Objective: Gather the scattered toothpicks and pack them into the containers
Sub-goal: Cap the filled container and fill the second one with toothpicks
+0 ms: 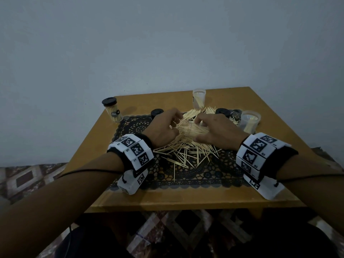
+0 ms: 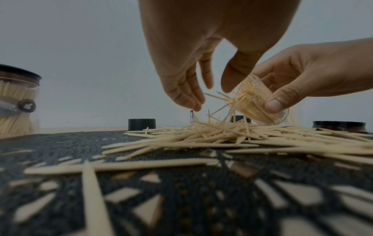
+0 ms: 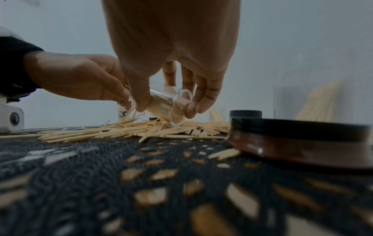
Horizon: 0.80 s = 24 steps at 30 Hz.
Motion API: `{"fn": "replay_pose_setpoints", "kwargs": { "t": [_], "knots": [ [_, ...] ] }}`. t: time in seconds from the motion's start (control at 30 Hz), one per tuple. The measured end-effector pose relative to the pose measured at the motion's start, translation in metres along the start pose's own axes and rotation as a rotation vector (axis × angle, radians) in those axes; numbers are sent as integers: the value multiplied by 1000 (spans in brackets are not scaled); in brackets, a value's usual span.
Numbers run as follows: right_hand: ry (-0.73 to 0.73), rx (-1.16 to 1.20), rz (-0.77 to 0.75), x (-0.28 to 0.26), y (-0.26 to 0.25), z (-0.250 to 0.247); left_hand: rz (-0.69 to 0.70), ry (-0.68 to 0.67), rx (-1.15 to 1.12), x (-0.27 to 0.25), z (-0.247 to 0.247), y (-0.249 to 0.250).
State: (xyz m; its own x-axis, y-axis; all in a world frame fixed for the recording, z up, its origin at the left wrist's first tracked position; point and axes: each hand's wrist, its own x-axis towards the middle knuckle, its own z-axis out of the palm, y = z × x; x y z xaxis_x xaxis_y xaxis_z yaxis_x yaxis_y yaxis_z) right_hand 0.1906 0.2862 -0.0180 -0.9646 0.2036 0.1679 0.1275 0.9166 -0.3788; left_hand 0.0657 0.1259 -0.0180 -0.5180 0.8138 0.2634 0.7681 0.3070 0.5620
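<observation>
Desk: wooden desk (image 1: 89, 175) against a plain grey wall, carrying a dark lace mat (image 1: 195, 175).
Toothpicks: loose toothpicks (image 1: 183, 155) lie heaped mid-mat, nearer strays ahead of the heap; likely feather-light, stiff, sharp-tipped, prone to roll, so best raked into aligned bundles.
Right hand: right hand (image 2: 298, 75) has its fingers wrapped round a tilted clear container (image 2: 260, 105), partly filled, just over the heap; thin plastic, probably slick, so hold its wall.
Left hand: left hand (image 2: 187, 55) beside the container mouth, fingers relaxed, gripping nothing evident.
Beyond heap: black lids (image 1: 157, 112), open jars (image 1: 199, 97), one capped jar (image 1: 111, 111).

Left hand (image 2: 181, 47) fingers relaxed; right hand (image 3: 171, 52) fingers curled, gripping.
</observation>
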Motion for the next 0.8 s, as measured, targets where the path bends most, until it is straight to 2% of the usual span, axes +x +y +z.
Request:
{"fn": "replay_pose_setpoints", "kwargs": {
  "t": [0.13,0.23,0.3,0.37,0.5,0.6,0.7,0.8],
  "knots": [
    [47,5,18,1,2,1,-95,70,166,2,1,-4],
    [55,8,20,0,1,1,-104,-3,139,2,-2,-6],
    [47,5,20,0,1,1,-87,-43,70,1,-3,-4],
    [32,-14,21,1,1,1,-51,-21,44,0,-4,-1],
    [13,-14,-3,0,0,0,-20,-33,84,0,-4,1],
    [30,-7,14,0,0,0,-9,48,142,1,-3,-3],
    [25,-30,54,0,1,0,-17,140,16,0,-3,-5],
    [36,-14,51,0,1,0,56,54,-64,-2,0,-1]
  ]
}}
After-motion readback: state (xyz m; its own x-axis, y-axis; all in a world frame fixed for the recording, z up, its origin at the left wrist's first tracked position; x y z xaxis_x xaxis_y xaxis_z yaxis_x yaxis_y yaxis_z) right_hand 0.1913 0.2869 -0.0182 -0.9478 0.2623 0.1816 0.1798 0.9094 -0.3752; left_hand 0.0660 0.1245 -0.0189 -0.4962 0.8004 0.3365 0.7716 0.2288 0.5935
